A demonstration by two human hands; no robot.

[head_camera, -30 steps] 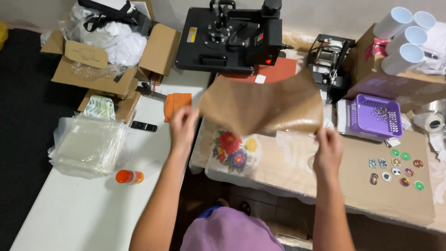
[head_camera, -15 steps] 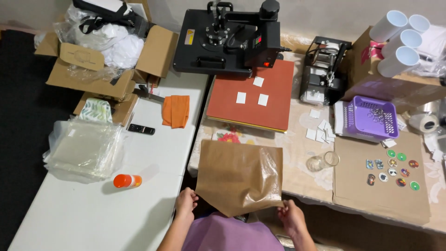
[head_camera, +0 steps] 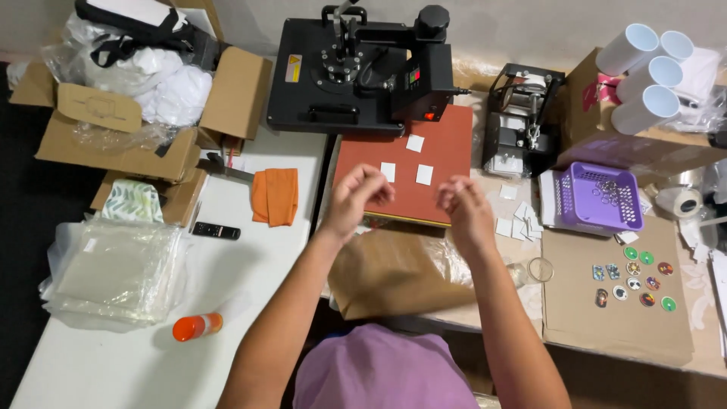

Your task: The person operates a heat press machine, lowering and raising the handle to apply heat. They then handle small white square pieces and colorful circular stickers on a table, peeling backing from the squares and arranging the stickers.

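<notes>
My left hand [head_camera: 354,198] hovers over the near left corner of the red pad [head_camera: 409,170] of the black heat press [head_camera: 356,68], fingers loosely curled with nothing in them. My right hand [head_camera: 463,206] hovers at the pad's near right edge, also empty with curled fingers. Three small white squares [head_camera: 414,143] lie on the red pad. A brown paper sheet [head_camera: 397,274] lies on the table below my hands, between my forearms.
Cardboard boxes [head_camera: 121,113] with white cloth sit at far left, an orange cloth [head_camera: 276,195] and a black remote [head_camera: 215,231] beside them. Clear bags [head_camera: 113,269] and an orange bottle [head_camera: 197,326] lie left. A purple basket [head_camera: 598,197], round badges [head_camera: 636,276], white mugs [head_camera: 644,68] and a small press [head_camera: 522,113] stand right.
The brown sheet was lifted off the red pad, brought toward me and laid on the table. Both hands let go of it and rose over the pad's near edge.
</notes>
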